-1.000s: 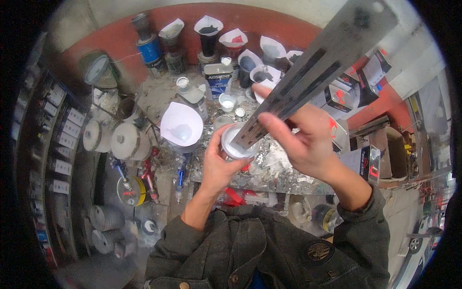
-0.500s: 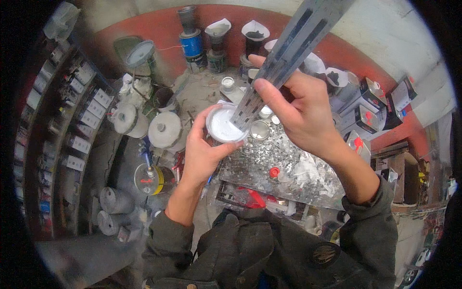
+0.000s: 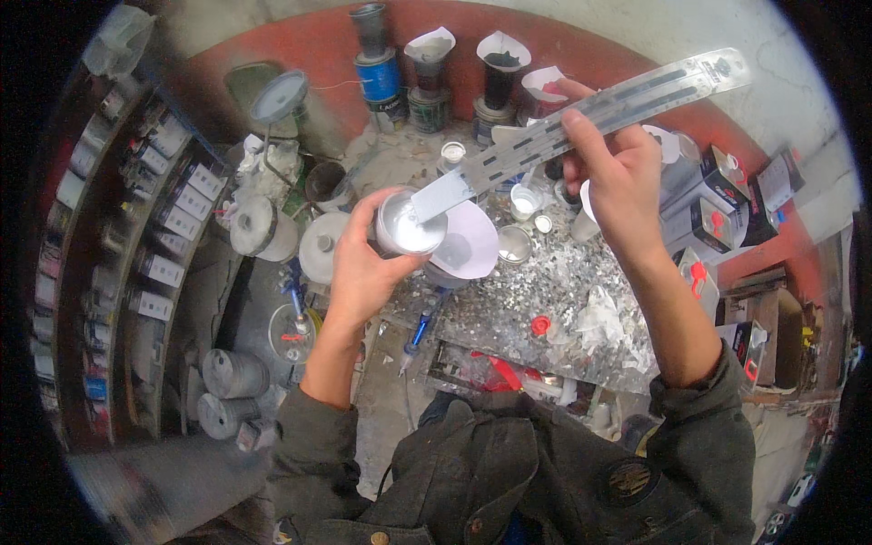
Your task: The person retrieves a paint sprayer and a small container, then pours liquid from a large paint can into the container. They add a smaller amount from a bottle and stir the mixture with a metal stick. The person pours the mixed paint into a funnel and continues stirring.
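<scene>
My left hand is wrapped round a small clear cup holding whitish paint, its mouth tipped toward the right. Between the thumb and fingers of my right hand is a long, slotted metal mixing stick. Its paint-coated end rests at the cup's rim, over the opening, while the other end slants up to the right. Just behind and right of the cup, a white paper strainer stands open at the top. A blue spray gun part shows below it.
The paint-spattered bench carries a red cap, crumpled tissue and small cups. Stacked cans with strainers line the back. Metal canisters stand at right, shelves at left, and lidded pots beside my left hand.
The cup has shifted slightly left. My right hand has moved right and up, swinging the mixing stick from steep to a flatter slant. The strainer behind the cup has come into view.
</scene>
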Demonstrator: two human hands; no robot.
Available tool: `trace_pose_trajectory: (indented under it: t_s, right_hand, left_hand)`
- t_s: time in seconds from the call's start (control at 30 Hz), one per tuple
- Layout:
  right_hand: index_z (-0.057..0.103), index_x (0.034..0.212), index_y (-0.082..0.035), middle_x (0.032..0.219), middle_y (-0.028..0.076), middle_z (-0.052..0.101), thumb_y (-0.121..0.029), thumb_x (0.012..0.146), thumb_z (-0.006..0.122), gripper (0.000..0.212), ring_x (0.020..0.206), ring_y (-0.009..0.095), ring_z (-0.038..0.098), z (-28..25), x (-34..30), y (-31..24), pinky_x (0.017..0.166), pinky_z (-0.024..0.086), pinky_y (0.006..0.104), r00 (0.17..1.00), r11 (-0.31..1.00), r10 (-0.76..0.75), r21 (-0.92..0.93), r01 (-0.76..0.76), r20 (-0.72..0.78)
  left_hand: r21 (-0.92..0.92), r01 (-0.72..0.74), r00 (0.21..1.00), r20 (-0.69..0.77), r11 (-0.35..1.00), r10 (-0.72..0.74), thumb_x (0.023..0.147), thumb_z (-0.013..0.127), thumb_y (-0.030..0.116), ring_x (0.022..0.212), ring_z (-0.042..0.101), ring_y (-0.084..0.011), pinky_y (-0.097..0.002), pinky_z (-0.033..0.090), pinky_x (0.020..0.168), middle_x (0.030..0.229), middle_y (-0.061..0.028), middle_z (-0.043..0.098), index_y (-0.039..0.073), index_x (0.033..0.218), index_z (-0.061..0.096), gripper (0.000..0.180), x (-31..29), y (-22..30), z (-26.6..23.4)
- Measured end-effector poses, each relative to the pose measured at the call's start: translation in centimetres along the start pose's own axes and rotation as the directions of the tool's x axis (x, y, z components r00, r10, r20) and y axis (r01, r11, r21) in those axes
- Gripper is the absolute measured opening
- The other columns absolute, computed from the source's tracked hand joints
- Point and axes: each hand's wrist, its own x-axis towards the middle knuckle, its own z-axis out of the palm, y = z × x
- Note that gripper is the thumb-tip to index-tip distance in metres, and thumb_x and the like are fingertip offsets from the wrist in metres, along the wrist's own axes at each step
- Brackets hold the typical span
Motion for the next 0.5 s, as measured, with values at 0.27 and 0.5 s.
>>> trace_pose_trajectory:
  t_s: [0.27,0.5]
  right_hand:
    - [0.064,0.128,0.002,0.076,0.000,0.063,-0.016,0.099,0.065,0.034,0.058,0.004,0.055,-0.9,0.0,2.5,0.049,0.044,0.0208,0.998,0.998,0.021,0.054,-0.018,-0.067]
    - [0.064,0.128,0.001,0.076,-0.001,0.062,-0.017,0.099,0.065,0.034,0.059,0.004,0.055,-1.1,0.0,2.8,0.049,0.045,0.0205,0.998,0.999,0.007,0.035,-0.005,-0.057]
  left_hand:
    - [0.354,-0.067,0.996,-0.036,0.933,0.085,0.063,0.080,0.005,0.115,0.061,-0.0319,-0.0389,0.048,0.098,0.122,-0.0137,0.064,0.006,0.126,0.061,0.067,0.4,0.0,0.3]
    - [0.453,-0.099,0.992,-0.025,0.886,0.123,0.062,0.080,0.004,0.117,0.060,-0.0311,-0.0391,0.047,0.100,0.123,-0.0130,0.064,0.006,0.126,0.061,0.067,0.7,-0.2,0.8]
